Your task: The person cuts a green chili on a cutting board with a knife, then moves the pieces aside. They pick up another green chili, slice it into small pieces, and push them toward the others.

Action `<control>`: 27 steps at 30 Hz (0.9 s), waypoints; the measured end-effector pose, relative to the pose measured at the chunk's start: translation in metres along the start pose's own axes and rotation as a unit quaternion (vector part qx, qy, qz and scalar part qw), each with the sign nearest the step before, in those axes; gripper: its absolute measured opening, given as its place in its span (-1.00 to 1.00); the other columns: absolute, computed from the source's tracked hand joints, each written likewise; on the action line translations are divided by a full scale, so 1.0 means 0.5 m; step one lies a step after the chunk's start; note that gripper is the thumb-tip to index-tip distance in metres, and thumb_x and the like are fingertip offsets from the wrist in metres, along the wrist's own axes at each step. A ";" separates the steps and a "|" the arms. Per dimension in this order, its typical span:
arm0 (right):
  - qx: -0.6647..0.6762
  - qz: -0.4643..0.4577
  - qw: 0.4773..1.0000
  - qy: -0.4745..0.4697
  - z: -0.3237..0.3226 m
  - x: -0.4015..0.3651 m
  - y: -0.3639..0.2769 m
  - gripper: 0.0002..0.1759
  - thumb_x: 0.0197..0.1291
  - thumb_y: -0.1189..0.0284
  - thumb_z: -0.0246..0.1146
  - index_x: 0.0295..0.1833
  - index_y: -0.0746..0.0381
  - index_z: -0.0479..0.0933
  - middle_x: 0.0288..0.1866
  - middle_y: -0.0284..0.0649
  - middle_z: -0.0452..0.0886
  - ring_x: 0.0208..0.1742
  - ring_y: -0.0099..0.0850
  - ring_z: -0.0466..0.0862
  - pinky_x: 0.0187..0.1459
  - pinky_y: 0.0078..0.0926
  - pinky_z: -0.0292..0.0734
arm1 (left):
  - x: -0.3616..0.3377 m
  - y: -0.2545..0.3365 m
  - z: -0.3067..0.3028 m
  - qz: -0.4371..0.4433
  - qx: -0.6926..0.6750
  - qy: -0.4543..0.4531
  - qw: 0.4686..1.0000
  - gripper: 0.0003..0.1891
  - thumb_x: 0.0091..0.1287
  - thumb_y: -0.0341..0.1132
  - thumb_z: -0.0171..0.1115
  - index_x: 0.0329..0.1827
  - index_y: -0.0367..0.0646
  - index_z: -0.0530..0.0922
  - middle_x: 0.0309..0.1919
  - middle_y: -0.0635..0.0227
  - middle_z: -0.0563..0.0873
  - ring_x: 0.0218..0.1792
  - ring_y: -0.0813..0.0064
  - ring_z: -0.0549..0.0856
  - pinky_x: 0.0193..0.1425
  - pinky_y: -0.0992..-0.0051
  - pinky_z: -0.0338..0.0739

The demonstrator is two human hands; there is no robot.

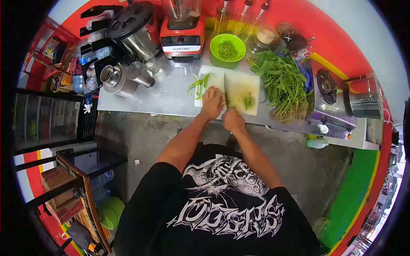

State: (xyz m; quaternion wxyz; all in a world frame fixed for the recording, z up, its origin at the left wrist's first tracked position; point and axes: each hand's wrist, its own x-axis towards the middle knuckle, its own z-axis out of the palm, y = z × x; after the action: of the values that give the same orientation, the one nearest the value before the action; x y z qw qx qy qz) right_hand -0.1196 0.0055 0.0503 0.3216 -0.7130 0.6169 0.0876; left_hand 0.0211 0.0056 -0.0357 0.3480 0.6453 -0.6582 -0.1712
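Observation:
My right hand (234, 120) is closed round the handle of a kitchen knife (226, 87), whose blade points away from me over the white cutting board (253, 81). Close to the left of the blade, my left hand (212, 101) presses down with bent fingers, apparently on long thin green pods; its fingertips partly hide what they hold. More of these green pods (199, 85) stick out at the board's left edge. A small heap of finely chopped greens (249, 100) lies right of the knife. Behind the board, a lime-green bowl (243, 52) holds chopped greens.
Right of the board lies a big bunch of leafy greens with roots (284, 83), beside a gas stove (326, 87). A red blender (182, 40), glass bottles (222, 19), a steel pot (139, 40) and metal cups (141, 74) stand along the back and left of the steel counter (171, 100).

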 end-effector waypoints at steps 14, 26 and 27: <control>0.030 -0.015 0.999 0.009 0.028 0.017 0.022 -0.56 0.39 0.22 0.12 0.04 0.43 0.56 0.06 0.32 0.66 0.11 0.25 0.68 0.17 0.11 0.56 | 0.003 -0.005 -0.006 -0.002 -0.022 0.001 1.000 -0.73 0.23 -0.45 0.38 -0.04 -0.05 0.56 0.21 0.15 0.49 0.43 -0.07 0.34 0.45 -0.03 0.24; 0.078 0.001 0.997 0.008 0.063 0.015 0.002 -0.54 0.44 0.22 0.14 0.11 0.46 0.47 0.09 0.32 0.64 0.11 0.25 0.67 0.15 0.13 0.57 | 0.005 -0.005 -0.005 -0.002 -0.019 -0.007 1.000 -0.70 0.23 -0.46 0.33 0.02 -0.08 0.54 0.21 0.12 0.44 0.48 -0.11 0.27 0.45 -0.07 0.17; 0.072 0.008 0.997 0.012 0.062 0.014 0.000 -0.54 0.43 0.24 0.15 0.13 0.47 0.46 0.09 0.32 0.64 0.11 0.25 0.67 0.15 0.11 0.58 | 0.003 -0.003 -0.004 -0.003 -0.019 0.004 1.000 -0.71 0.24 -0.45 0.35 0.01 -0.06 0.54 0.20 0.15 0.47 0.46 -0.10 0.30 0.45 -0.04 0.19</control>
State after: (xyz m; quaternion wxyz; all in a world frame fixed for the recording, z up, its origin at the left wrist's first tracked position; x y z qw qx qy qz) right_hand -0.1098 0.0173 0.0228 0.3637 -0.6843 0.6310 0.0371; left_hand 0.0239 0.0045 -0.0349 0.3625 0.6412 -0.6512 -0.1825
